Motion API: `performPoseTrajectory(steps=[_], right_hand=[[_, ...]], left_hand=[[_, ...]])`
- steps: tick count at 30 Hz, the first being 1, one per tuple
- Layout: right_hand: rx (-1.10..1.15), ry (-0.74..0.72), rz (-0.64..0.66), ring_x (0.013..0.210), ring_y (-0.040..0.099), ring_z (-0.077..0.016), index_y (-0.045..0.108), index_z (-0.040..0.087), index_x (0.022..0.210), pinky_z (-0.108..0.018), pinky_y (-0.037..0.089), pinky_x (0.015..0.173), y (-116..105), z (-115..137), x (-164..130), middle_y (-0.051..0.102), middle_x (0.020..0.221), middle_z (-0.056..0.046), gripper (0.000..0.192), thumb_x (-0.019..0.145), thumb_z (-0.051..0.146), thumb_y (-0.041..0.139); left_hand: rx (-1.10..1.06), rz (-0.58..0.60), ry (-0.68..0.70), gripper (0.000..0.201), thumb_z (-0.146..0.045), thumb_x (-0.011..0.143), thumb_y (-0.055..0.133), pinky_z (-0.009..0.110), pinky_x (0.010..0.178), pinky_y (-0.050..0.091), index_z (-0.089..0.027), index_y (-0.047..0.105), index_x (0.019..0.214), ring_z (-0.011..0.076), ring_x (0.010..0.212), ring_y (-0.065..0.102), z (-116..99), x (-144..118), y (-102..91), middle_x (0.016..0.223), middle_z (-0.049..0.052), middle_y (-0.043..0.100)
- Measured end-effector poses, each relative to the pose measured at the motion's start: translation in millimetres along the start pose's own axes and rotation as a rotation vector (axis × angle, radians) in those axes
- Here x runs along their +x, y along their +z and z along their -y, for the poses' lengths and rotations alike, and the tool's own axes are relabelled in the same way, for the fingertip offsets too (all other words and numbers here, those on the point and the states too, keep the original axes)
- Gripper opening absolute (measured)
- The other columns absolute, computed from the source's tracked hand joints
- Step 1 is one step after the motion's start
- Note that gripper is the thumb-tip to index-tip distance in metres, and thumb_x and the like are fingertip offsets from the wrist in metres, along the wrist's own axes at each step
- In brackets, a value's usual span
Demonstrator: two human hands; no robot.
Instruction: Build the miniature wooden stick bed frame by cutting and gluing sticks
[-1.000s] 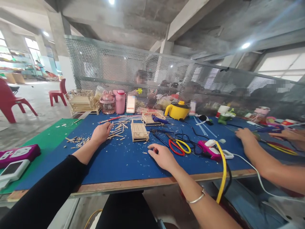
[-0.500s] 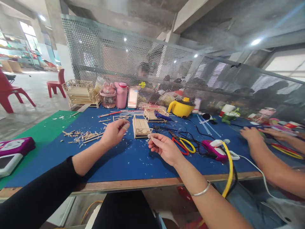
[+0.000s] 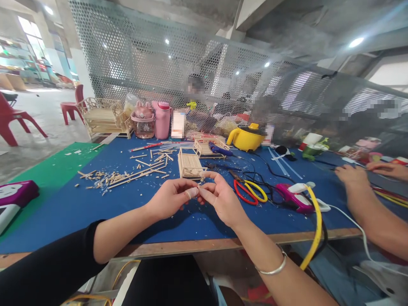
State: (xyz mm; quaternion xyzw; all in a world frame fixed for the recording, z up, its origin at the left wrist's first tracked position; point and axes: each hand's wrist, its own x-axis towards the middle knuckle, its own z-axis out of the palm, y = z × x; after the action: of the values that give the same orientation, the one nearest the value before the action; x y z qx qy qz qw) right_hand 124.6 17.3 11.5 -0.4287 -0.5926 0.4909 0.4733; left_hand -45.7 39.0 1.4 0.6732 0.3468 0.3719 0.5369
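My left hand (image 3: 172,196) and my right hand (image 3: 225,202) meet above the blue mat, fingertips pinched together. Whatever lies between them is too small and too covered to make out. Just beyond the fingers stands a little piece of furniture made of wooden sticks (image 3: 190,165), with a slatted surface and a low railing. Behind it is a second stick piece (image 3: 204,148), beside a blue glue gun (image 3: 219,149). Loose thin wooden sticks (image 3: 153,168) and a heap of short offcuts (image 3: 103,180) lie left of the furniture.
A tool with red and yellow handles (image 3: 250,192) lies near dark cables. A purple-and-white power strip (image 3: 296,199) sits to the right, by a co-worker's arms (image 3: 366,199). A yellow pot (image 3: 247,138), pink bottle (image 3: 162,121) and larger stick furniture (image 3: 105,117) line the back.
My left hand has moved right and closer, away from the loose sticks, and now touches my right hand's fingertips. My right hand stays near the small stick furniture.
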Motion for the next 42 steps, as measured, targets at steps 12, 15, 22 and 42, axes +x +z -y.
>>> performPoseTrajectory(steps=[12,15,22,42], right_hand=[[-0.39,-0.263,-0.143,0.067,0.064,-0.015,0.046,0.025,0.111,-0.03,0.049,0.067,5,-5,-10,0.068,0.072,0.002,0.034,0.082,0.032,0.062],[-0.361,-0.273,-0.143,0.064,0.063,-0.0146,0.046,0.025,0.109,-0.029,0.049,0.066,7,-4,-12,0.067,0.07,0.003,0.031,0.083,0.031,0.061],[-0.254,-0.25,-0.126,0.067,0.064,-0.0147,0.044,0.026,0.11,-0.029,0.049,0.065,6,-4,-15,0.066,0.071,0.004,0.033,0.082,0.027,0.061],[0.014,-0.134,-0.124,0.07,0.067,-0.0138,0.044,0.025,0.108,-0.029,0.054,0.07,11,-8,-19,0.069,0.074,0.003,0.033,0.082,0.03,0.063]], left_hand=[[0.178,-0.088,0.109,0.023,-0.037,0.08,0.058,0.024,0.063,0.044,-0.018,0.069,0.087,0.0133,0.069,0.056,-3,-2,-1.0,0.085,0.003,0.068],[0.011,-0.027,-0.001,0.029,-0.043,0.079,0.059,0.022,0.051,0.04,-0.016,0.068,0.085,0.0078,0.052,0.047,-2,1,-3.1,0.076,0.001,0.063],[-0.301,0.093,-0.122,0.034,-0.046,0.074,0.064,0.02,0.049,0.04,-0.014,0.067,0.085,0.0099,0.061,0.047,-2,4,-6.9,0.073,0.002,0.057],[-0.134,-0.001,-0.035,0.029,-0.041,0.083,0.053,0.02,0.045,0.039,-0.015,0.063,0.088,0.0088,0.055,0.043,2,2,-1.6,0.067,-0.001,0.053]])
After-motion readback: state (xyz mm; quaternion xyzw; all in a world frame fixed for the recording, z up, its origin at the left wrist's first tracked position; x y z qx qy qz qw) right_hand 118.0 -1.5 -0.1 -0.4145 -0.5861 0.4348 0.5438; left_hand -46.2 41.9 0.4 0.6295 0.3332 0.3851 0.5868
